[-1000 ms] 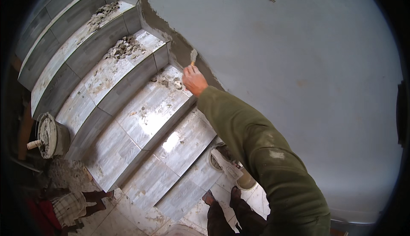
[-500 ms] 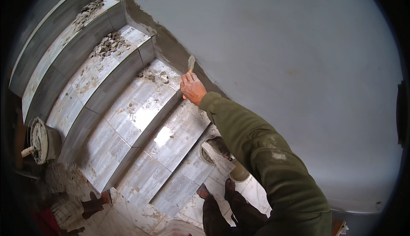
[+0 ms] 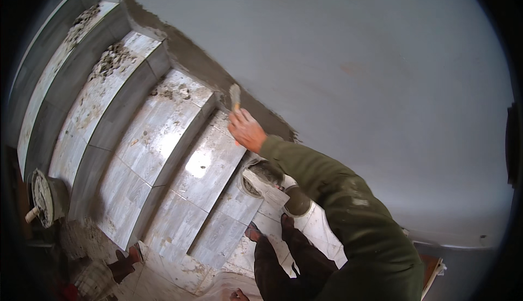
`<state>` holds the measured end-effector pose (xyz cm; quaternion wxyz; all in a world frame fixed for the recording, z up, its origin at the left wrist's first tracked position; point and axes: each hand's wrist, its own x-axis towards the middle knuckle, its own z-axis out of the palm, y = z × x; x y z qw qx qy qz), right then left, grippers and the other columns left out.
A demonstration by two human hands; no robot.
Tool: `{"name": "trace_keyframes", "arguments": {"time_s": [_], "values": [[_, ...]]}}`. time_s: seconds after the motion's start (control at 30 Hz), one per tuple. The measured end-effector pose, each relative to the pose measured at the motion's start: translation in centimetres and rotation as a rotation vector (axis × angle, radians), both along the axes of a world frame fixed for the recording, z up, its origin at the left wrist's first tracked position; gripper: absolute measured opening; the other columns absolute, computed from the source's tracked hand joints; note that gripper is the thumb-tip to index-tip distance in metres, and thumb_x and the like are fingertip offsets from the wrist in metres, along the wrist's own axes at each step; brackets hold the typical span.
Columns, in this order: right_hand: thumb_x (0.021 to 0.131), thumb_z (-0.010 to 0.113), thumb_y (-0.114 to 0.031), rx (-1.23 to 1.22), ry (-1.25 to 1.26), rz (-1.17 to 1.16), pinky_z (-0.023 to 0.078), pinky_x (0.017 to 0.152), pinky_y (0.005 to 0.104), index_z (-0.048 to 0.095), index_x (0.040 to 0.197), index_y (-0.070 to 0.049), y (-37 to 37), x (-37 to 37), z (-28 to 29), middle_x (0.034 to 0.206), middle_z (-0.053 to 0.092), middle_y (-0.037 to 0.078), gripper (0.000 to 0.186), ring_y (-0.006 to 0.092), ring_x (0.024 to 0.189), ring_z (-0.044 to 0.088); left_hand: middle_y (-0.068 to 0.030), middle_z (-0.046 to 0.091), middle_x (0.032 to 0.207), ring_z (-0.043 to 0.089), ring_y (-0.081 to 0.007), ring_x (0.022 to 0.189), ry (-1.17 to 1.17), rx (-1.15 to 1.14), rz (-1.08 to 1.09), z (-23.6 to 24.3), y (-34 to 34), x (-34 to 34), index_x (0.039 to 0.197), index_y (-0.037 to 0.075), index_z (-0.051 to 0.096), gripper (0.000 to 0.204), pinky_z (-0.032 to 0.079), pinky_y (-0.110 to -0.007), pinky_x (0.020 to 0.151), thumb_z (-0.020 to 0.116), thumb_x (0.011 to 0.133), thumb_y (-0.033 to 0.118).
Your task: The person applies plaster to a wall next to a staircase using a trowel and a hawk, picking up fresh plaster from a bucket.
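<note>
My right hand [image 3: 247,129] is closed round the handle of a small brush [image 3: 235,95], whose grey, mortar-coated head points up and away. The brush head is at a dark band of damp mortar [image 3: 199,56] that follows the foot of the grey wall beside the stairs; whether it touches is hard to tell. Part of what looks like my left hand [image 3: 238,295] shows at the lower edge, its fingers mostly cut off. Below my right forearm stands a bucket [image 3: 251,184] holding mortar, with a pale flat tool [image 3: 268,188] lying across it.
Grey wood-look tiled steps [image 3: 147,132] rise to the upper left, with mortar crumbs [image 3: 111,60] scattered on them. A mortar-filled bucket [image 3: 48,197] stands at the far left. Another container [image 3: 298,200] is near my feet. Another person's foot [image 3: 128,263] shows at the lower left.
My right hand and the brush have come slightly lower along the mortar band. The view has shifted, so the stairs appear farther left. The brush remains in my right hand.
</note>
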<state>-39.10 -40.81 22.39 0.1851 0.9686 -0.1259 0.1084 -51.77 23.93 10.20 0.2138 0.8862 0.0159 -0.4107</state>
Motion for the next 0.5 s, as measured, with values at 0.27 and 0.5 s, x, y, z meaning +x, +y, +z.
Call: {"name": "trace_keyframes", "arguments": {"time_s": [0.27,0.5], "values": [[0.070,0.065,-0.030,0.258,0.278,-0.196,0.034,0.101,0.0438,0.066,0.092,-0.004,3.5,-15.8,-5.9,0.115,0.054,0.016,0.034,0.0315,0.117,0.045,-0.0265,0.061,0.097,0.058,-0.0384,0.089,-0.059,0.026,-0.034,1.4,0.1,0.5,0.104,-0.009,0.058,0.050,0.046,-0.045,0.081,0.052,0.091,0.039],[0.076,0.057,-0.026,0.283,0.205,-0.216,0.034,0.101,0.0421,0.063,0.098,-0.006,4.3,-16.2,-4.8,0.117,0.053,0.017,0.030,0.0326,0.118,0.045,-0.0270,0.060,0.097,0.058,-0.0392,0.090,-0.122,0.062,-0.040,1.6,-0.3,-0.4,0.100,-0.009,0.059,0.050,0.045,-0.045,0.082,0.052,0.091,0.040]]}}
